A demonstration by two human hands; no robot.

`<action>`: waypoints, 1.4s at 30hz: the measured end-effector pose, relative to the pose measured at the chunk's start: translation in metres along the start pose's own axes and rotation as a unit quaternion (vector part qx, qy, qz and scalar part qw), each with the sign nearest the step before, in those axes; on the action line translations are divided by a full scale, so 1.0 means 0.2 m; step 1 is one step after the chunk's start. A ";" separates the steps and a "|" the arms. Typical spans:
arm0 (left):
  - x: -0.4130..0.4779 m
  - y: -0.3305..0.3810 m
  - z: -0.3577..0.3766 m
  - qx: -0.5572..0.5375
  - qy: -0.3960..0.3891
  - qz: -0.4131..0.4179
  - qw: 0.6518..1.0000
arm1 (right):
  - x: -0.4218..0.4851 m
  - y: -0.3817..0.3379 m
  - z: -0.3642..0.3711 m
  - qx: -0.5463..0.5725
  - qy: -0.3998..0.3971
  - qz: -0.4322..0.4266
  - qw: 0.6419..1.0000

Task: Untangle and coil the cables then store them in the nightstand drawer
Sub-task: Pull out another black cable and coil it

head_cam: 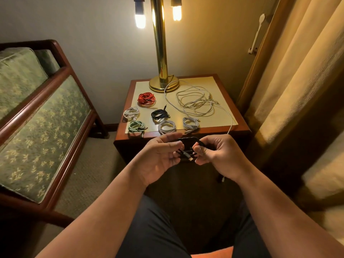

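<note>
The left hand (160, 155) and right hand (216, 155) are both pinching a coiled black cable (188, 141), holding it in the air just in front of the bench (240, 127). To finish well, the left should probably be clamping the loops together while the right is tucking the plug end snugly. No brand or writing is showing.

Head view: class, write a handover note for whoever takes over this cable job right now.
Left hand holds the black cable, part coiled. Right hand pinches its loops.
On the nightstand: red coil, white coil, dark coil, green coil, grey coil, second grey coil.
Done: six coils.
Left: finish the black cable; untangle and coil the white tangle, one strand hanging over the front edge; store everything in the drawer, which is not visible.
</note>
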State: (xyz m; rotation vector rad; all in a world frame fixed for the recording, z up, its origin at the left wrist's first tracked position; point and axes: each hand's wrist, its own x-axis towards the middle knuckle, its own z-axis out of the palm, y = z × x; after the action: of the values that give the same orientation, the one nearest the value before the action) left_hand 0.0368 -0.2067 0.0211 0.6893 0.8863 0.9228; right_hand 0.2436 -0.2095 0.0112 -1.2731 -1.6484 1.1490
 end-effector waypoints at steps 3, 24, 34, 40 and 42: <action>-0.01 0.00 0.03 0.008 0.015 0.010 1.000 | 0.01 0.01 0.01 -0.024 0.015 0.001 1.000; 0.01 -0.02 -0.02 0.301 0.137 0.058 0.942 | 0.02 0.08 -0.01 0.025 -0.023 0.078 0.996; 0.03 0.00 0.01 0.205 0.108 0.008 0.973 | 0.06 0.12 -0.06 0.022 -0.075 0.082 0.994; 0.10 0.06 -0.03 0.178 0.151 0.028 0.972 | 0.30 0.28 -0.25 -0.187 -0.030 0.033 0.981; 0.14 0.08 -0.05 0.171 0.166 0.029 0.971 | 0.42 0.36 -0.32 -0.272 -0.003 0.013 0.962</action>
State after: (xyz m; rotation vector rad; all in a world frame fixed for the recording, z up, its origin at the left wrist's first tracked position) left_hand 0.0314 -0.1732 0.0202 0.8725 1.3492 0.9625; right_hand 0.3067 -0.1078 -0.0339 -1.6247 -2.0392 0.7299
